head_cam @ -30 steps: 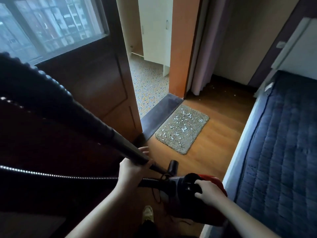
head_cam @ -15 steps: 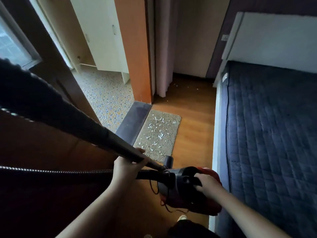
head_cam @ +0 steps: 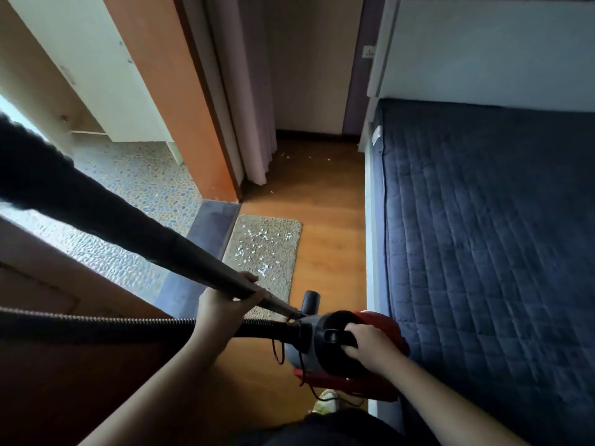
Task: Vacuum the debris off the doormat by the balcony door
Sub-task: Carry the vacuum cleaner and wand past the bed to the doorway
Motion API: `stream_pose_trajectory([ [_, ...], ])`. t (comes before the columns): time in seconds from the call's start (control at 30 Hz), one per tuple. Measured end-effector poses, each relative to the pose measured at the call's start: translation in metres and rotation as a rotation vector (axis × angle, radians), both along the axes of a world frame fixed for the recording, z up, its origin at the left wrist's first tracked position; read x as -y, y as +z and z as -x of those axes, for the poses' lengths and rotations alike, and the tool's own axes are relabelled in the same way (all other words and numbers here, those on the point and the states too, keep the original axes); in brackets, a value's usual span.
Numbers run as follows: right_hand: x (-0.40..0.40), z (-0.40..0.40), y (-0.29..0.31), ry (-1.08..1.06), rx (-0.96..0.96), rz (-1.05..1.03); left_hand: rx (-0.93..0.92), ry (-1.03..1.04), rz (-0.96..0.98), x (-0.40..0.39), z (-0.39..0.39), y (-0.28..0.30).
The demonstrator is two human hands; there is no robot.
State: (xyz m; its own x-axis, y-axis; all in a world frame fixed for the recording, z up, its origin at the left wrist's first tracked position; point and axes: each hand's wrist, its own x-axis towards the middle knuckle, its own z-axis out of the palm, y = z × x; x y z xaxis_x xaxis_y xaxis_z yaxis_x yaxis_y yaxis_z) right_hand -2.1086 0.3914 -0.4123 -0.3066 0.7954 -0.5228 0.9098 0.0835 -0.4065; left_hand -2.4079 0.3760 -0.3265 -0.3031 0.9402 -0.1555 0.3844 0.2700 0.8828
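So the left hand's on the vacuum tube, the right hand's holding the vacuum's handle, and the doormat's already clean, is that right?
Not quite. The head view shows the doormat still scattered with white debris, so it is not clean. The rest holds: the left hand grips the tube, and the right hand holds the vacuum by its handle.
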Motion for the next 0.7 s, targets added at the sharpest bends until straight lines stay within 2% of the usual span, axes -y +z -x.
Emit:
stream_pose_trajectory([
  [0.27,-0.086,-0.018,0.006,-0.060,-0.039,-0.030,0.021,-0.044,-0.017,-0.097,-0.022,0.008],
  [0.7,-0.258,0.014,0.009,-0.133,0.011,-0.007,-0.004,-0.114,-0.015,-0.281,0.008,-0.003],
])
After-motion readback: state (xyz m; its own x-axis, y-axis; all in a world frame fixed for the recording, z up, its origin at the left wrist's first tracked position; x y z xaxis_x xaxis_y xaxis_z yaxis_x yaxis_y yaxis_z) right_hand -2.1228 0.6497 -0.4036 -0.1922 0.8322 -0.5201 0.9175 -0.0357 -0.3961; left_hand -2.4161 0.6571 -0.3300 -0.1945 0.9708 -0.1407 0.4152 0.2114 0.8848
